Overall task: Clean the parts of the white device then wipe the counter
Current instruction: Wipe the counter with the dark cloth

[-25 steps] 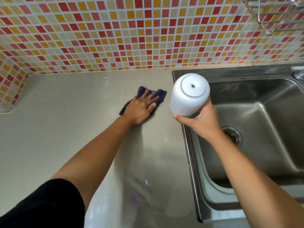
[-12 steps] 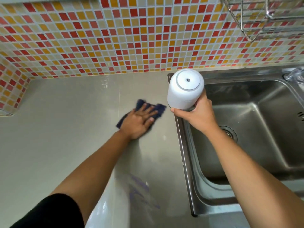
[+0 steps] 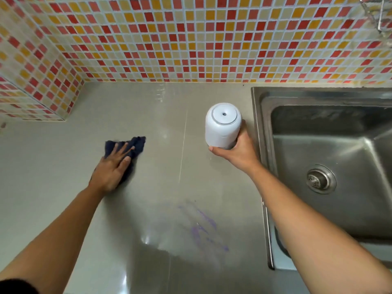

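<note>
A person's two bare arms reach forward over a grey table set against a wall of red, orange and cream mosaic tiles. A steel sink is let into the right side.

The left hand lies flat on a dark blue cloth, fingers straight and spread, pressing it to the table. A second ago this hand and cloth were close beside the sink's rim. They now sit well to the left of it, so the wipe has swept leftward across the surface.

The right hand holds the white device, fingers and thumb curled round its lower end. The device was over the sink's near corner. It is now over the table, just left of the rim. Whether its base touches the table cannot be told, as the hand hides it.

The device is a rounded cylinder. Its long axis stands roughly upright, and its ringed top with a small centre hole points up towards the camera.

This looks like the counter-wiping stage, with the device held out of the cloth's way. A faint purple smear nearer the person appears not yet wiped.
</note>
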